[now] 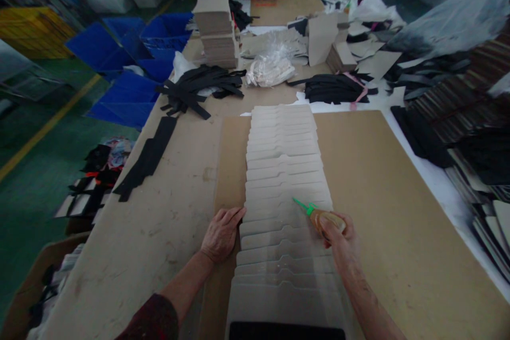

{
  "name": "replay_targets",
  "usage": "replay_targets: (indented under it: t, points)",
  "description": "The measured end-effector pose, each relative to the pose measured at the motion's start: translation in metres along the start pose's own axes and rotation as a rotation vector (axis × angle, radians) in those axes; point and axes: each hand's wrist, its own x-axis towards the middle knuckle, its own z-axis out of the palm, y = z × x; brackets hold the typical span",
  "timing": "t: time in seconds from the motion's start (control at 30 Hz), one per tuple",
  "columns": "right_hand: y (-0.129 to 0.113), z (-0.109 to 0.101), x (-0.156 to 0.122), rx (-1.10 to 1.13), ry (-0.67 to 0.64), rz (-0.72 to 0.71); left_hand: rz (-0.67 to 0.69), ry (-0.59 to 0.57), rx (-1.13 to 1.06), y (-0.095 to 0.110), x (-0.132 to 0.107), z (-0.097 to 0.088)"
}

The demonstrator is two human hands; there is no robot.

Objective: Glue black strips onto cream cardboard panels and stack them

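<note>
The right hand (343, 234) is gripping a bottle (317, 218) over the near-to-far cards (279, 183), the unclenched left hand (221, 234) touching their left edge.

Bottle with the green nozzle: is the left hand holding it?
No, the right hand grips the bottle, while the left hand lies at the boards' left edge.
</note>
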Motion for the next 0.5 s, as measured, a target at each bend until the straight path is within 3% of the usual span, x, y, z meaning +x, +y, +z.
replay_targets:
  t: [0.5]
  points:
    - [-0.011,0.017,-0.004,-0.025,-0.095,-0.021,-0.013,-0.004,-0.012,0.002,0.000,-0.001]
